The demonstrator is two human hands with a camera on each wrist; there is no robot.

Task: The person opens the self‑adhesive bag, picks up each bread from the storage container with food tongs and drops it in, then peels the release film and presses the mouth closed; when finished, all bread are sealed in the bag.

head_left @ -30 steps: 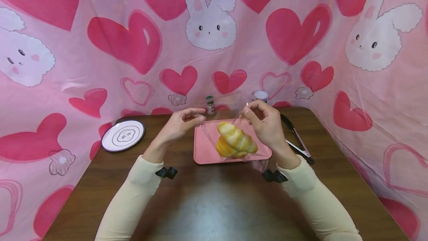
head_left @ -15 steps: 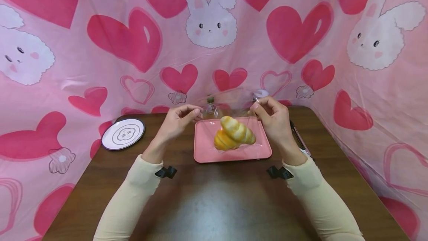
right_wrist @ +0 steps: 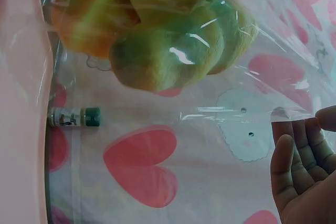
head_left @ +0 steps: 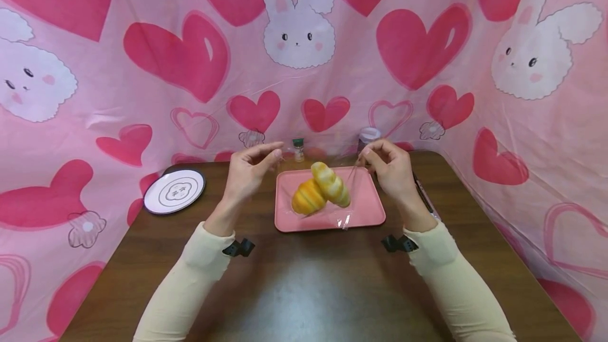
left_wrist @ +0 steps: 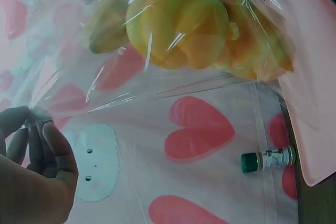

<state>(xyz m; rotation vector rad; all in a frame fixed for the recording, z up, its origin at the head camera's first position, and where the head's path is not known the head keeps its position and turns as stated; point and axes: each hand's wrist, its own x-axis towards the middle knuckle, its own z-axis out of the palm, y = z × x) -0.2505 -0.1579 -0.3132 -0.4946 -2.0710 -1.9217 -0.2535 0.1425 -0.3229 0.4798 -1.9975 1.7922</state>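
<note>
A clear plastic bag point(left_wrist: 79, 98) hangs between my hands, tilted and hard to see in the head view. Inside are croissant-shaped breads: a golden one point(head_left: 307, 198) at the left and a paler one point(head_left: 331, 183) leaning against it. My left hand point(head_left: 249, 170) pinches one upper corner of the bag between thumb and fingers. With thumb and fingertips, my right hand point(head_left: 391, 170) pinches the opposite corner. A pink rectangular tray point(head_left: 366, 216) lies behind and below the bag. Whether the bag touches the tray, I cannot tell.
A white plate point(head_left: 159, 194) with a dark rim lies at the table's left. Behind the tray stand a small green-capped bottle point(head_left: 298, 150) and a white-lidded container point(head_left: 370, 134). Tongs point(head_left: 424, 194) lie at the right, partly hidden by my right hand.
My hands have moved farther apart, the right one shifting rightward, and the bag has spread between them. The breads have swung left and tumbled inside the bag.
</note>
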